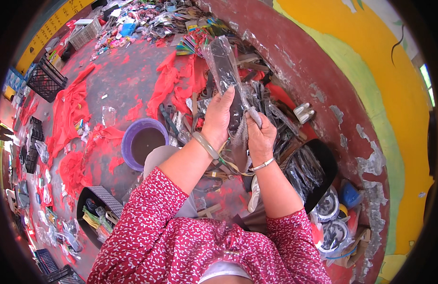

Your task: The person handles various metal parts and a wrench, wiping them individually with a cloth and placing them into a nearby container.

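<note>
Left grip (219, 112) pinches a dark plastic-wrapped strip (224, 66) — right grip (262, 137) clutches a grey cloth (254, 116) beside it.

A long dark strip (225, 70) in clear plastic (210, 56) slants beside a grey cloth (254, 116).

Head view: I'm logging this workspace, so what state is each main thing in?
Packet: clear-wrapped, gripped by the left hand
Cloth: bunched, gripped by the right hand
Basin: upright, apparently holding dark liquid
Black tub: loaded with plastic-wrapped things
Left bin: open, holding mixed items
Red sheeting: crumpled on the floor
Wall: paint peeling
</note>
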Available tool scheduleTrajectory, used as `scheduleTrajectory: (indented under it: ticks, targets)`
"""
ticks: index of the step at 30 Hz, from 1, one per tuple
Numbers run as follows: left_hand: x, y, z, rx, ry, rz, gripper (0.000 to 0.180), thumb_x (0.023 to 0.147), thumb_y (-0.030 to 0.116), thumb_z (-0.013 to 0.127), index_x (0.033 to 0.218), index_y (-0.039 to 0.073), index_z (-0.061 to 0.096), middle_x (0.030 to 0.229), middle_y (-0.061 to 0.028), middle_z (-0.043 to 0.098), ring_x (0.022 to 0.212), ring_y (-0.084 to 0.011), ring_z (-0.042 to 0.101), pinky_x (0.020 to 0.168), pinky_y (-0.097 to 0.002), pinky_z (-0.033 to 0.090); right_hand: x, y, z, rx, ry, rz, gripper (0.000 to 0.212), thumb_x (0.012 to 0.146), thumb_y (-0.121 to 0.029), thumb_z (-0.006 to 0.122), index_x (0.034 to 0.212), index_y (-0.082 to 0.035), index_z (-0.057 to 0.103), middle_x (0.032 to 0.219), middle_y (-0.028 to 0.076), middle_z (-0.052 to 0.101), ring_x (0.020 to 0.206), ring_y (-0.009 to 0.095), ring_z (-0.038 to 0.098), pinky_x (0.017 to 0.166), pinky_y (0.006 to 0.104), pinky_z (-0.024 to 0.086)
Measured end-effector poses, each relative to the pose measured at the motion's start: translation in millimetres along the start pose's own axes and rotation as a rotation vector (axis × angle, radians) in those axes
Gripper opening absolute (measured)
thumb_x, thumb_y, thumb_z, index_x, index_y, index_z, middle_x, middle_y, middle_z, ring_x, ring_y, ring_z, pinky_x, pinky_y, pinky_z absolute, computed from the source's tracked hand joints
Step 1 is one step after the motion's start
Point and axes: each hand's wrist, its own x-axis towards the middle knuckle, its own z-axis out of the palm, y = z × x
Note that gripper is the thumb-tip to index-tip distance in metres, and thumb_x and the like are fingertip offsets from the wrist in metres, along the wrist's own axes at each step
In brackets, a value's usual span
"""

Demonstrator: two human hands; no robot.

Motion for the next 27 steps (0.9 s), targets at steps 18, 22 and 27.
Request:
scheduleTrajectory:
  ticks: [18,22,27]
  targets:
    - [-2.0,20.1,21.4,0.119,0.039,0.362,0.020,0.093,0.022,0.051,0.096,0.004,0.058,0.084,-0.0009,0.060,0.071,-0.0077,0.056,0.064,-0.0226,0.046,15.4,-36.7,3.6,-0.243,0.077,-0.231,0.010,0.078,-0.009,0.069,0.080,-0.001,0.063,0.058,-0.004,0.048,0.055,0.003,0.040,0.050,0.0198,0.036]
    - [-1.8,18.5,26.2,0.118,0.065,0.393,0.021,0.093,0.021,0.050,0.091,0.002,0.059,0.079,-0.0011,0.061,0.067,-0.0064,0.056,0.060,-0.0213,0.046,15.4,-40.9,-1.3,-0.283,0.100,-0.259,0.011,0.076,-0.009,0.071,0.079,-0.001,0.064,0.058,-0.002,0.052,0.055,0.004,0.043,0.051,0.0200,0.038]
    - [-2.0,16.4,17.5,0.158,0.060,0.346,0.019,0.092,0.022,0.051,0.094,0.004,0.056,0.082,-0.0004,0.060,0.068,-0.0077,0.056,0.062,-0.0234,0.047,16.5,-39.0,-8.3,-0.329,0.092,-0.275,0.011,0.075,-0.009,0.071,0.077,-0.002,0.063,0.058,-0.001,0.053,0.054,0.006,0.045,0.051,0.0209,0.039]
